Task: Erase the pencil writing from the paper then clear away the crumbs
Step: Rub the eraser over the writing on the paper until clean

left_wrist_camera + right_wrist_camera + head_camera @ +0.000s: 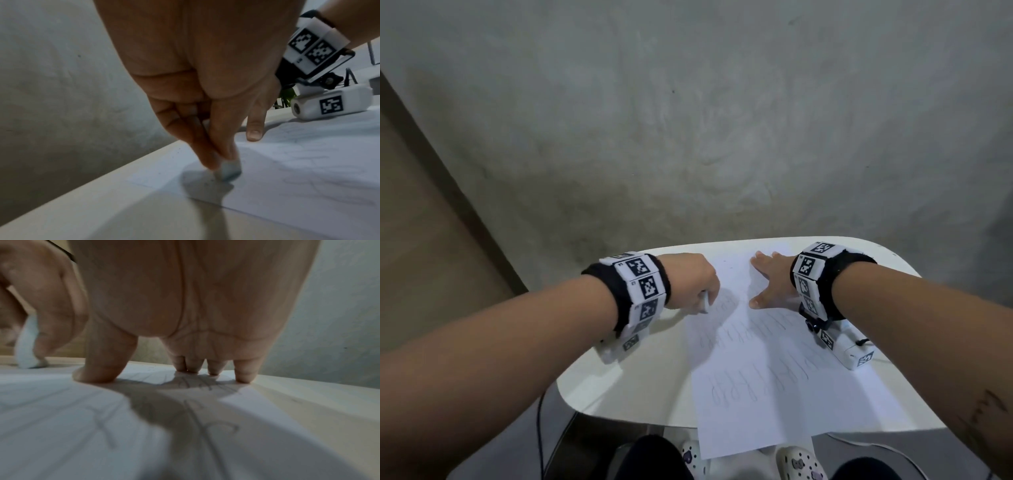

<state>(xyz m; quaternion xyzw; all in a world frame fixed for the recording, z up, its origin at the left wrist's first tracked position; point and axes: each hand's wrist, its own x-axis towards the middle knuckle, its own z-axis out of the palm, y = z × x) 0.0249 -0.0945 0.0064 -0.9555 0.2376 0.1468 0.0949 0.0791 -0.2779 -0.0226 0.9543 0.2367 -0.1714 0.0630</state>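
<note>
A white sheet of paper [774,370] with faint pencil writing [756,387] lies on a small white table [626,380]. My left hand [698,284] pinches a white eraser [704,303] and presses its tip onto the paper's upper left part. The left wrist view shows the eraser [227,171] between thumb and fingers, touching the sheet, with tiny dark crumbs [205,184] beside it. My right hand [767,277] lies flat on the paper's top right, fingers spread and straight, holding the sheet down. From the right wrist, its fingertips [244,378] press the paper [61,418].
The paper's lower end hangs over the table's near edge [753,445]. Grey concrete floor [688,120] surrounds the table. My feet in white clogs [799,462] show below it. A black cable [539,428] hangs at the left.
</note>
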